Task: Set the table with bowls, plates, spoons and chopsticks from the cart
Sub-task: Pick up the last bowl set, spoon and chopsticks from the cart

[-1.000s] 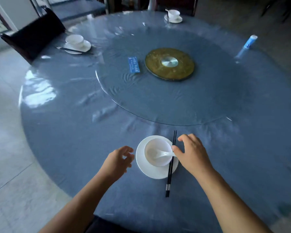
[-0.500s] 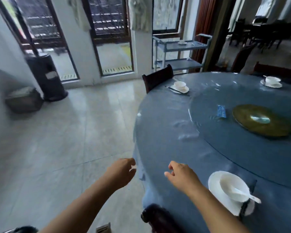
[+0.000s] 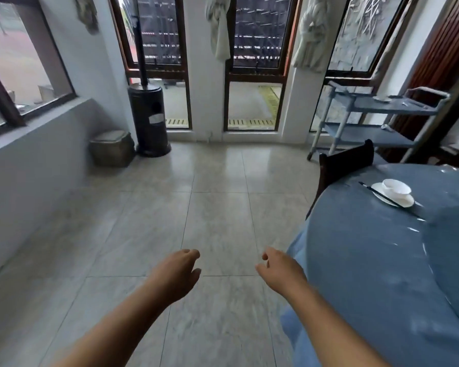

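Note:
The round table (image 3: 368,260) with its blue cloth fills the right side. On it, at the far right, a white bowl (image 3: 396,187) stands on a white plate (image 3: 398,201), with black chopsticks (image 3: 387,198) laid across the plate's left edge. The grey two-shelf cart (image 3: 398,105) stands at the back right by the windows, with small white pieces on its top shelf. My left hand (image 3: 178,271) and my right hand (image 3: 278,270) hang over the floor tiles, fingers loosely curled, holding nothing. The right hand is just left of the table's edge.
A dark wooden chair (image 3: 345,161) stands between the table and the cart. A black cylindrical heater (image 3: 149,120) and a small bin (image 3: 112,148) sit against the far wall at the left. Open tiled floor stretches from my hands towards the windows.
My view has swung left, away from the place setting I was touching, so it is out of sight. Both hands came off the table and now hang over the floor.

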{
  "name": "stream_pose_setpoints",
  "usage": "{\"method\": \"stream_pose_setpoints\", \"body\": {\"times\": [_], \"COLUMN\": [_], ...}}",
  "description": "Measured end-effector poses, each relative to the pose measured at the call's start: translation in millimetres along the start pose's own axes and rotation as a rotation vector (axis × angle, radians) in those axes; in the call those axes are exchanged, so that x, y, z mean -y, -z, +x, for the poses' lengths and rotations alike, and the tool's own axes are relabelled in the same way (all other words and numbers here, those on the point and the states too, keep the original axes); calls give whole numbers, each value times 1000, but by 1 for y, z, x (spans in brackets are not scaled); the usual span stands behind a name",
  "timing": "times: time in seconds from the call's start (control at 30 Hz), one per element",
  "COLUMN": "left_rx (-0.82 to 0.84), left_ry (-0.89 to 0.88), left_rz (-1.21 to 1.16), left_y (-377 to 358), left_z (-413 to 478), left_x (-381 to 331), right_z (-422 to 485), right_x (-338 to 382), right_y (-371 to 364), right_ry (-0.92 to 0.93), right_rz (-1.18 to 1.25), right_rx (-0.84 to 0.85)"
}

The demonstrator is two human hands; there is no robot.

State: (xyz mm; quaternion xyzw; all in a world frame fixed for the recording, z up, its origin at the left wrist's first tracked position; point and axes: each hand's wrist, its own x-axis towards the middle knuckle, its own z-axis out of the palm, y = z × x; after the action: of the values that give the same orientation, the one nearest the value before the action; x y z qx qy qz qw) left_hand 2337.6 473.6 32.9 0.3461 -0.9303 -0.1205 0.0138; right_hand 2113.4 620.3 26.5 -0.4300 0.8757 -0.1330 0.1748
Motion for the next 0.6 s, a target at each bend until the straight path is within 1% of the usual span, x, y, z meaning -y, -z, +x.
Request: {"method": "stream_pose_setpoints", "body": {"times": [0.17,0.3,0.47,0.6], "left_rx": [53,72,96,124], "left_ry": [-3,-63,-111,-204], "left_rz": [-1,49,71,86], "left_y": [15,13,19,36], "left_z": [117,239,413,537], "left_x": [36,42,17,-21], "right_z": [108,219,361,455], "right_x": [20,-1,-48,-82], "right_y": [14,35,80,138], "right_ry": [13,10,-38,-91], "right_rz": [-22,-35,6,-15], "right_rx": [-28,-6,-11,-36]}}
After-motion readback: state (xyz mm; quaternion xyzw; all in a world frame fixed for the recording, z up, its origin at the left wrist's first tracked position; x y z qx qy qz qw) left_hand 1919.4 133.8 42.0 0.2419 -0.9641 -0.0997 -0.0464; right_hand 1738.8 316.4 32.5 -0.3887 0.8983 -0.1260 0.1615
